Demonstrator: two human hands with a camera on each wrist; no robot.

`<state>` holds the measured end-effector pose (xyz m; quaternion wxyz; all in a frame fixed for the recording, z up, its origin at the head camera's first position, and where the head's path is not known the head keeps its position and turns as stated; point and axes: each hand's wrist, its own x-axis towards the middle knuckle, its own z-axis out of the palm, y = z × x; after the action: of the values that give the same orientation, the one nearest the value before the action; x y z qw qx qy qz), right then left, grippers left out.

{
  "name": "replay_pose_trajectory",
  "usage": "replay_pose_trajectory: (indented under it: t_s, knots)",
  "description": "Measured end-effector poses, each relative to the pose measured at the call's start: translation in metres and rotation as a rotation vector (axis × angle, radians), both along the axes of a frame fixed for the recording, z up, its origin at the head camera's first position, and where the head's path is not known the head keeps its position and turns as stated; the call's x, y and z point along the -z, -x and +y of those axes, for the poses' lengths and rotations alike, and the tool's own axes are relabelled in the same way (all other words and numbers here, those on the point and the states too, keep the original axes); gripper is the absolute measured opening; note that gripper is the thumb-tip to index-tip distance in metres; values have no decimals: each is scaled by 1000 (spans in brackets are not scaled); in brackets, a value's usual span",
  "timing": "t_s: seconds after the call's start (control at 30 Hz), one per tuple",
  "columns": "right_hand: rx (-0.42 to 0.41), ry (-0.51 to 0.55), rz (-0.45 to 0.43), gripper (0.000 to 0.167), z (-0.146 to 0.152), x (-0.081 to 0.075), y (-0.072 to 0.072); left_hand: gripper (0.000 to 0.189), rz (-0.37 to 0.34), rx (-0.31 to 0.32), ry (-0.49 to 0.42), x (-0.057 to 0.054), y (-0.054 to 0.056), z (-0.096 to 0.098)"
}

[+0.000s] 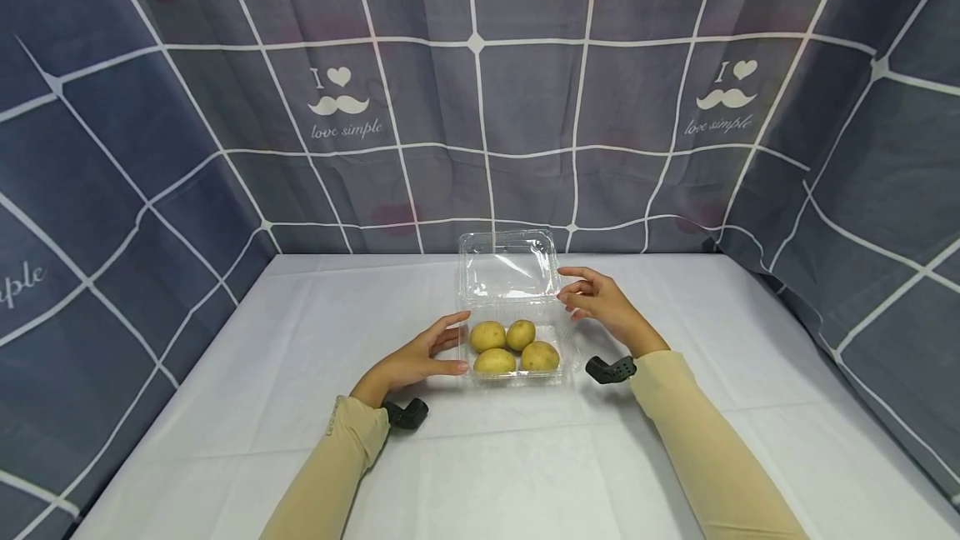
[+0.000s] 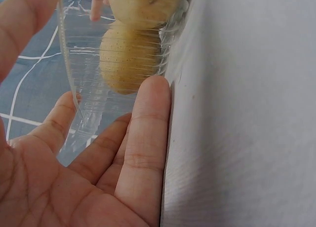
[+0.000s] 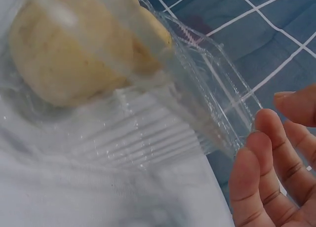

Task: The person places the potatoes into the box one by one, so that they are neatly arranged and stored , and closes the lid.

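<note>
A clear plastic clamshell box (image 1: 566, 340) stands on the table with several yellow potatoes (image 1: 539, 356) inside. Its hinged lid (image 1: 510, 269) is raised at the back. My left hand (image 1: 408, 361) lies along the box's left side, thumb near the front corner and fingers farther back. In the left wrist view, straight fingers (image 2: 148, 133) rest along the ribbed plastic wall, close over the tablecloth. My right hand (image 1: 603, 302) is at the lid's right edge. The right wrist view shows its loosely bent fingertips (image 3: 245, 170) right at that clear edge, with another finger standing apart.
A white cloth covers the table (image 1: 465, 473). Dark grey-blue curtains (image 1: 525, 107) with a white grid hang behind it and on both sides. Each wrist carries a black strapped device (image 1: 611, 370) over a beige sleeve (image 1: 705, 440).
</note>
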<state>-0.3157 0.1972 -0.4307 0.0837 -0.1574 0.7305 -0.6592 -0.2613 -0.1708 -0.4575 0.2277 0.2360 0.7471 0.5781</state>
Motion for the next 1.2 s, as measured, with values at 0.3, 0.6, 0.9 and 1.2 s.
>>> replay_pose_trajectory:
  t_s: [0.3,0.6,0.9,1.2]
  knots:
    - [23,-12,-26,64,2,2,5,98,-3,4,12,3,4,-1]
    - [4,-57,-77,75,5,3,11,95,9,-6,19,2,2,-1]
    - [-12,-102,-98,79,3,5,17,95,10,-3,19,0,0,-1]
    - [-23,-114,-94,77,2,8,18,96,6,3,13,-1,-1,0]
